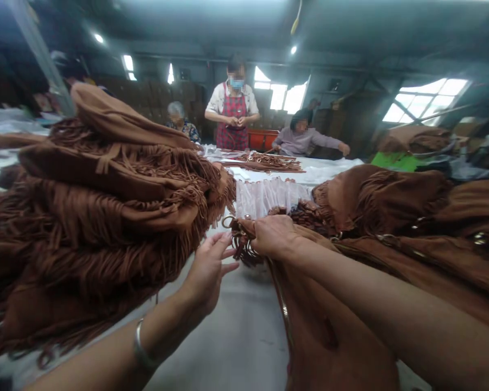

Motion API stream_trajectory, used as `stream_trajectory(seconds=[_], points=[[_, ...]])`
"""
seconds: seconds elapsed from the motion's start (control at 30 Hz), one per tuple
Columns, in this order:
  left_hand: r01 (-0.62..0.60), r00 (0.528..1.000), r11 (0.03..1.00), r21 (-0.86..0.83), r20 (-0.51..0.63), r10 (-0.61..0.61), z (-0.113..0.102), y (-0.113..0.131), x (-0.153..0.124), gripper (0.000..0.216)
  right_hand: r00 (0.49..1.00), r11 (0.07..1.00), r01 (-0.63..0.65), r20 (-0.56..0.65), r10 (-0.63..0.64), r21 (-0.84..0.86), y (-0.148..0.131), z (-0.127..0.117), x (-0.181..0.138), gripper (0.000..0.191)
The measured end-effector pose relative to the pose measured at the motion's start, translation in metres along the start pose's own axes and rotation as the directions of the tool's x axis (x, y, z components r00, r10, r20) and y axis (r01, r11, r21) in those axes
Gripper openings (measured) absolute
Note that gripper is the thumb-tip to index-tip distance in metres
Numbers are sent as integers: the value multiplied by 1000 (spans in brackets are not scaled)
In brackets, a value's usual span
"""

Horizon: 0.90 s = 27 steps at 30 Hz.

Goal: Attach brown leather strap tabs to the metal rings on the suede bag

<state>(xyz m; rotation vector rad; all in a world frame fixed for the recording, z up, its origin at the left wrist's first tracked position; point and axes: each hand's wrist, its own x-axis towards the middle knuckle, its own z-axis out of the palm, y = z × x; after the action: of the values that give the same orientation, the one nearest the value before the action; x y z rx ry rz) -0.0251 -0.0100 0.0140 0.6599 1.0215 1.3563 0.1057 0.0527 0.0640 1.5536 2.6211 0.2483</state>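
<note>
My right hand (274, 234) is closed around the top of a brown suede fringed bag (321, 326), gripping it near a metal ring (228, 221) and a tassel. The bag hangs down under my right forearm toward the table. My left hand (208, 267) is open with fingers spread, just left of the tassel and touching the edge of a tall stack of brown fringed bags (106, 206).
More brown fringed bags (411, 217) are heaped on the right. A bundle of clear plastic sleeves (264, 195) lies behind my hands. Across the grey table (228, 336), a standing person in a checked apron (233, 111) and two seated people work beside brown straps (269, 161).
</note>
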Motion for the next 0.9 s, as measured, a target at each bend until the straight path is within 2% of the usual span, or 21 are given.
stream_trajectory(seconds=[0.1, 0.23, 0.33, 0.47, 0.57, 0.63, 0.73, 0.83, 0.9], points=[[17, 998, 998, -54, 54, -14, 7, -13, 14, 27, 1000, 1000, -10, -1, 10, 3, -9, 9, 2, 41], [1, 998, 991, -136, 68, 9, 15, -24, 29, 23, 997, 999, -48, 65, 47, 4, -2, 17, 2, 41], [70, 995, 992, -108, 77, -62, 20, -32, 38, 27, 996, 999, -27, 83, 25, 22, 3, 29, 2, 38], [211, 977, 976, -60, -18, -213, 29, -48, 57, 35, 991, 998, -16, 136, 9, 53, -4, 51, 3, 31], [246, 962, 969, -22, -116, -247, 31, -61, 74, 29, 986, 996, 16, 164, -30, 88, 1, 55, 2, 34], [249, 957, 968, 2, -150, -246, 28, -65, 82, 22, 990, 995, 18, 138, -32, 98, 21, 52, -1, 43], [262, 950, 965, 23, -184, -254, 21, -66, 88, 19, 990, 990, -97, 112, 86, 101, 69, 52, -12, 54], [281, 939, 959, 23, -214, -270, 18, -66, 91, 24, 947, 956, -233, 264, 182, 177, 116, 64, -29, 59], [286, 937, 958, 19, -216, -275, 21, -66, 94, 25, 928, 937, -289, 300, 223, 198, 135, 73, -41, 64]])
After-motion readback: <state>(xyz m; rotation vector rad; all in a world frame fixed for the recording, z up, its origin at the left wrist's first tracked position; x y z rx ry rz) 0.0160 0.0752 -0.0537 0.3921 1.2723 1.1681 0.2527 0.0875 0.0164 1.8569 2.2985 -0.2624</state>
